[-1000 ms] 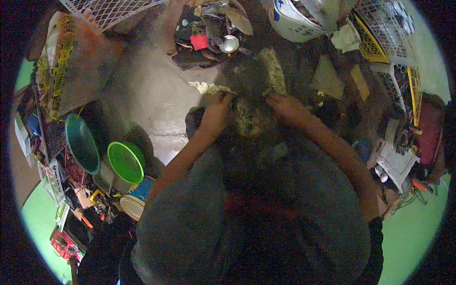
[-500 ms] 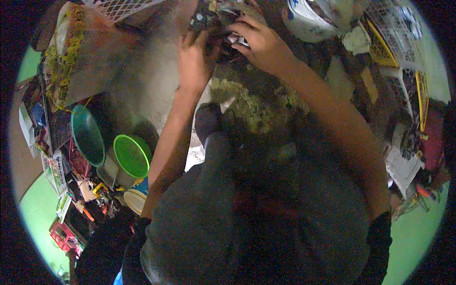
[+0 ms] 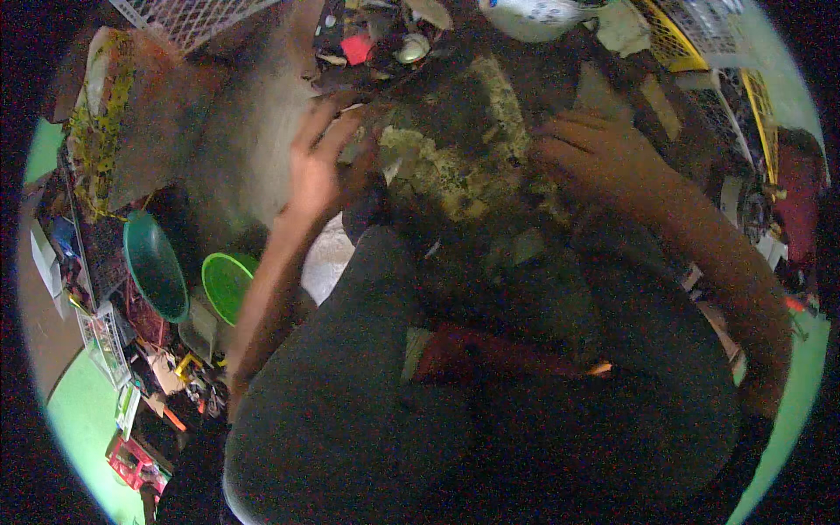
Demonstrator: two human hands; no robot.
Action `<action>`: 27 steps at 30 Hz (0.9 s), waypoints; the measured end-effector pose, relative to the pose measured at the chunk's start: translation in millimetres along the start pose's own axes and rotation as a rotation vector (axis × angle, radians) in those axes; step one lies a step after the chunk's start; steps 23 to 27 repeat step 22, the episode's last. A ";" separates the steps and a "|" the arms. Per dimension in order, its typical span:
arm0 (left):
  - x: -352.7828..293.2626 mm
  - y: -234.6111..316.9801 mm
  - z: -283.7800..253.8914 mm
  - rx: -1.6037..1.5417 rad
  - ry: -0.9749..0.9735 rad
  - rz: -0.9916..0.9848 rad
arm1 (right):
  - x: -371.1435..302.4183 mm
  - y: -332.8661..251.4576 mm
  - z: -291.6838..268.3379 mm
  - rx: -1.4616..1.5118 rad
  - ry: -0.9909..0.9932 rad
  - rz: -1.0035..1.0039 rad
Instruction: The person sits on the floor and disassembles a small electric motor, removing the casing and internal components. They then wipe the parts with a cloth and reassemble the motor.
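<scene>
My left hand (image 3: 322, 166) is left of centre, just below a box of mixed odds and ends (image 3: 328, 81). Its fingers are bent and curled inward, and whatever they may hold is lost in shadow. My right hand (image 3: 604, 157) hangs over the dark, stained floor (image 3: 472, 175) to the right, its fingers stretched out and slightly blurred, with nothing seen in them. Among the items in the box are a silvery round piece (image 3: 412, 48) and a red piece (image 3: 356, 49).
A dark green basin (image 3: 156, 267) and a bright green tub (image 3: 229, 284) stand at the left. A white bucket (image 3: 534, 19) and yellow-edged crates (image 3: 674, 39) are at the far right. A white plastic basket (image 3: 197, 22) lies far left. Loose tools and scraps (image 3: 188, 376) clutter the lower left.
My right hand has left the box and moved right and nearer, without the pale item it held. My left hand has come slightly left and nearer. The whole view has shifted.
</scene>
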State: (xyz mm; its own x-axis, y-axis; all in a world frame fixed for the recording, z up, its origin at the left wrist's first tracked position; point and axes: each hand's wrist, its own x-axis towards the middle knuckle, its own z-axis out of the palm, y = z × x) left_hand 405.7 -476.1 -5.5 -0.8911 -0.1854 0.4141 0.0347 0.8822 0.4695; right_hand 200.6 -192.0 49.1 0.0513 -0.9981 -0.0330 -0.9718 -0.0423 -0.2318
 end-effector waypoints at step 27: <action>-107.5 180.1 113.9 0.063 -1.029 -0.336 | -127.0 -156.7 233.4 1.127 -0.445 0.763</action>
